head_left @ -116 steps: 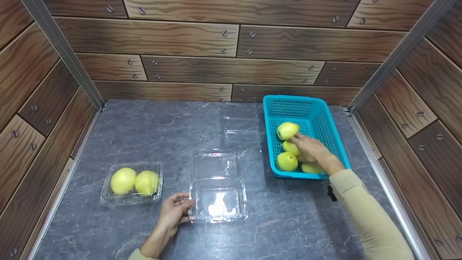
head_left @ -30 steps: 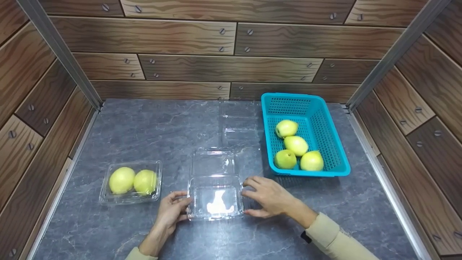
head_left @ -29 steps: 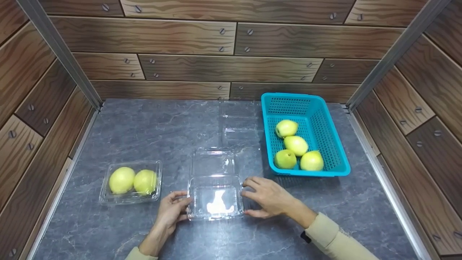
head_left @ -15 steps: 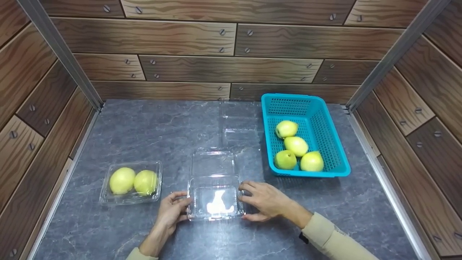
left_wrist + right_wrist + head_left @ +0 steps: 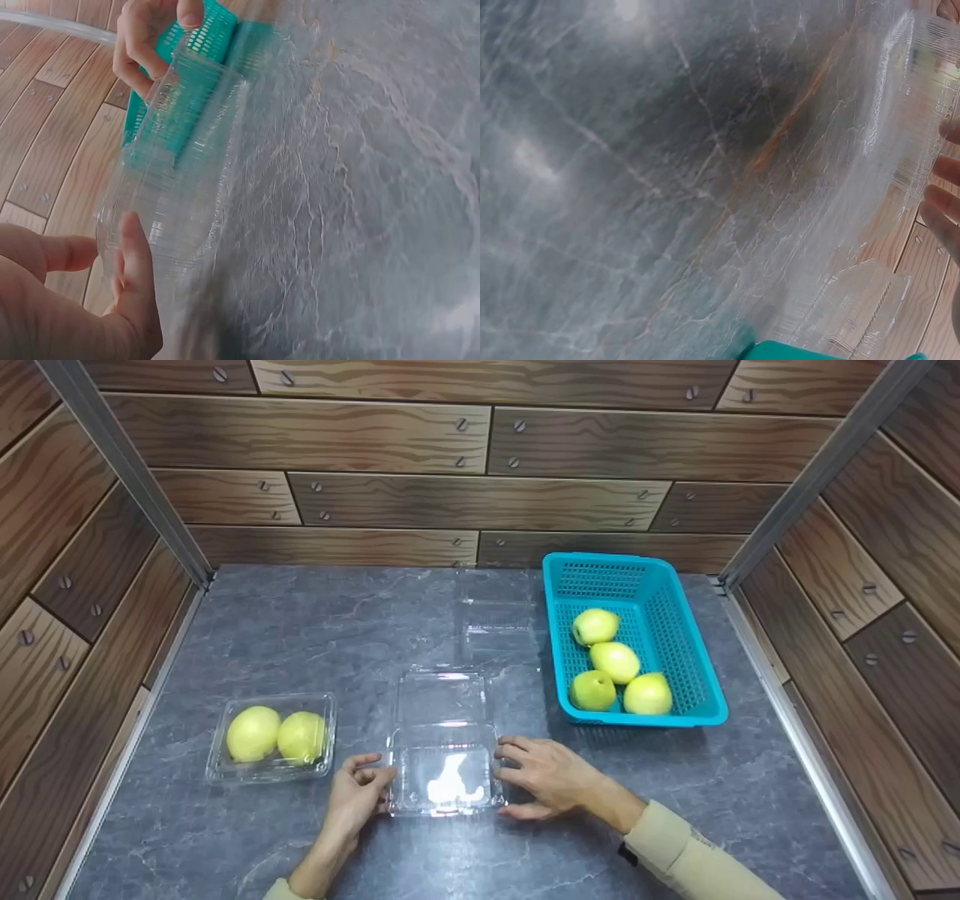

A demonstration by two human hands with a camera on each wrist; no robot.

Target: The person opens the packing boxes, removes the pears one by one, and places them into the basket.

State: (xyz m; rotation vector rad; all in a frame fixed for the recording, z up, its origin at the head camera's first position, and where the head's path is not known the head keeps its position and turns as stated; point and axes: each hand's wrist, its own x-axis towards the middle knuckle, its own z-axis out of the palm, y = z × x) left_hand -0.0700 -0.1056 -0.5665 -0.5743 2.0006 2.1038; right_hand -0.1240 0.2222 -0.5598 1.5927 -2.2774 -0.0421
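In the head view an open, hinged clear plastic clamshell box (image 5: 448,769) lies at the front middle, its lid (image 5: 442,697) folded back, with glare on its base. My left hand (image 5: 354,793) is at its left side, thumb and fingers touching the rim. On the right side, my right hand (image 5: 551,774) has its fingers spread along the edge. The left wrist view shows the box wall (image 5: 161,202) between both hands. Another clamshell box (image 5: 217,765) stands closed at the left, with two yellow-green, pear-like fruits (image 5: 253,733) inside.
A blue plastic basket (image 5: 679,649) stands at back right with several yellow-green fruits (image 5: 615,662) in it. Behind the open box lies more clear plastic packaging (image 5: 499,619), hard to make out. Wood-patterned walls (image 5: 322,435) enclose the grey marbled table (image 5: 337,622) on three sides.
My right hand was in the basket among the fruits; it has come left to the open box and edged further against its side. My left hand has stayed at the left rim, its fingers shifting slightly.
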